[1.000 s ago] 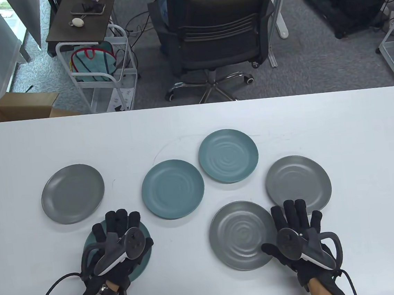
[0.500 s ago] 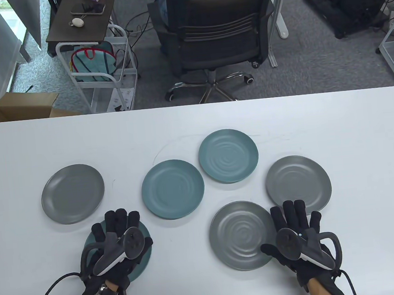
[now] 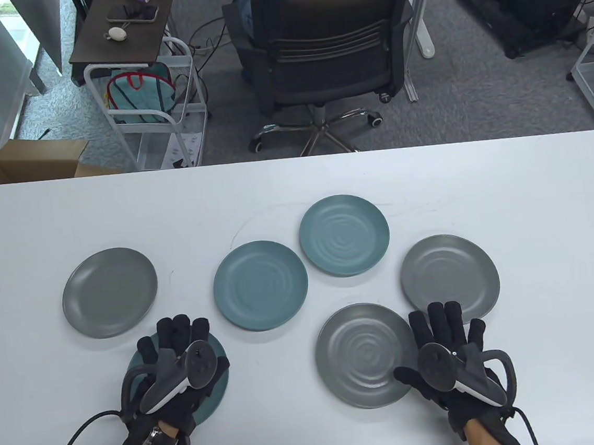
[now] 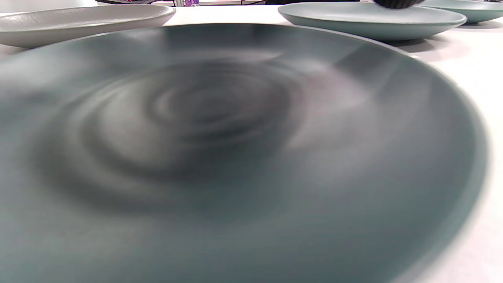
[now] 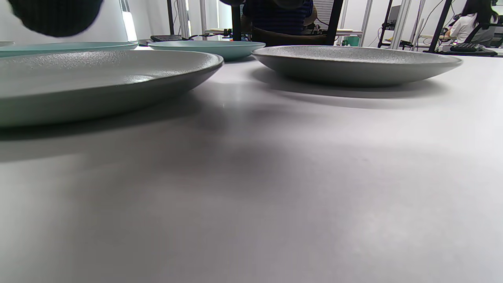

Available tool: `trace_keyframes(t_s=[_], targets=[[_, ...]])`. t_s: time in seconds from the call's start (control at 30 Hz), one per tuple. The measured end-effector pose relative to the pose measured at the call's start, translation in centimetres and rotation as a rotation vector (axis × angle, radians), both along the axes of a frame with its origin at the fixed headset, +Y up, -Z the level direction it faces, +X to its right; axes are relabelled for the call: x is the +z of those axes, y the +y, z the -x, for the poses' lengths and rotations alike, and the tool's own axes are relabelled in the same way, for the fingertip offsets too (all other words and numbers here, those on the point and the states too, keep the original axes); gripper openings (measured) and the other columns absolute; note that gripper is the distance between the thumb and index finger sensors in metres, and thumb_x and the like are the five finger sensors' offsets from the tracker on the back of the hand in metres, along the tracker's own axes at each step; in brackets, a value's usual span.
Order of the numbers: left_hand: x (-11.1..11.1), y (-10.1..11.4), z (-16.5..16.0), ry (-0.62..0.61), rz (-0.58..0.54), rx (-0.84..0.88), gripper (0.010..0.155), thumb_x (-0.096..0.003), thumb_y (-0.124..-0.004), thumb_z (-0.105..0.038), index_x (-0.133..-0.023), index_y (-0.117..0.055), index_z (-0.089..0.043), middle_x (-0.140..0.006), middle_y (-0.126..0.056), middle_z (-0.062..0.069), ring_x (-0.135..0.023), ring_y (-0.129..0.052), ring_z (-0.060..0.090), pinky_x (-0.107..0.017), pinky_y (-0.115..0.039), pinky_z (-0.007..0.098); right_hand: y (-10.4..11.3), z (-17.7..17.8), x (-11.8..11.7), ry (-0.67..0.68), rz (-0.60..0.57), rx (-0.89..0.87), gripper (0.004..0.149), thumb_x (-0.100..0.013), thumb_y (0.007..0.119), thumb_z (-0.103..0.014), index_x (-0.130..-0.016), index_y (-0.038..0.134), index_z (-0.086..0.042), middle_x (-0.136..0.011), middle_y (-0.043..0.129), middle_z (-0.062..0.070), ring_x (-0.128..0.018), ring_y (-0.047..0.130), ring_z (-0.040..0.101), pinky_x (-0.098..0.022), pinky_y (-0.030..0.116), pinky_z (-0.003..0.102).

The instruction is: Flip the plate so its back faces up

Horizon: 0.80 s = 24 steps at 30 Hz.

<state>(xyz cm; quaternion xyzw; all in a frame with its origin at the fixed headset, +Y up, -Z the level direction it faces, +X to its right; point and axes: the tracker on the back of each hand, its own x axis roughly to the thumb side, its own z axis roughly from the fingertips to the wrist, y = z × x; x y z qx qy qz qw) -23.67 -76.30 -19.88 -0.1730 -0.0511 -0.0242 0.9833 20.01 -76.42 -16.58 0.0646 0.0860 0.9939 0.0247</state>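
Plates lie face up; left hand covers one.

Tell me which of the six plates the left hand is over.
The teal plate at the near left, mostly covered by the left hand. The other two teal plates lie uncovered mid-table; the remaining three are grey.

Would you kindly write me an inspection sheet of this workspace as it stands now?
Surface: white table, faint curved scuff mark.
Job's things: six plates, all face up: three grey plates, three teal plates.
Clutter: nothing seen.
Grippers: left hand lies over the near teal plate; right hand is flat beside the near grey plate, thumb at its rim.
Cables: black cable from the left wrist.
Surroundings: office chair, cart, cardboard box.
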Motion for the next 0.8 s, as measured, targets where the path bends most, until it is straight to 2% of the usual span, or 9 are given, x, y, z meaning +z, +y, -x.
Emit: trace_keyframes(t_s=[0.37, 0.67, 0.8], targets=[[-1.1, 1.6, 0.7, 0.039, -0.042, 0.046, 0.083, -0.0561, -0.051, -0.068, -0.121, -0.027, -0.022, -0.122, -0.025, 0.019, -0.117, -0.029, 0.049, -0.076, -0.031, 0.073, 0.2, -0.2, 0.0, -0.003, -0.013, -0.017, 0.098, -0.044, 0.065, -0.07, -0.114, 0.023, -0.016, -0.119, 0.02, 0.023, -0.108, 0.014, 0.048, -0.072, 0.022, 0.075], [-4.7, 3.7, 2.9, 0.108, -0.077, 0.028, 0.082, -0.0557, -0.052, -0.067, -0.121, -0.031, -0.021, -0.122, -0.037, 0.019, -0.117, -0.038, 0.05, -0.077, -0.039, 0.072, 0.2, -0.2, 0.0, -0.013, -0.005, -0.027, 0.098, -0.044, 0.065, -0.07, -0.114, 0.023, -0.016, -0.119, 0.019, 0.023, -0.108, 0.014, 0.048, -0.072, 0.022, 0.075], [-6.3, 4.2, 4.2, 0.151, -0.078, 0.017, 0.082, -0.0555, -0.052, -0.067, -0.12, -0.032, -0.021, -0.122, -0.036, 0.018, -0.117, -0.039, 0.049, -0.077, -0.039, 0.072, 0.2, -0.3, 0.0, -0.015, -0.002, -0.028, 0.098, -0.044, 0.065, -0.07, -0.114, 0.023, -0.016, -0.119, 0.019, 0.023, -0.108, 0.014, 0.048, -0.072, 0.022, 0.075]])
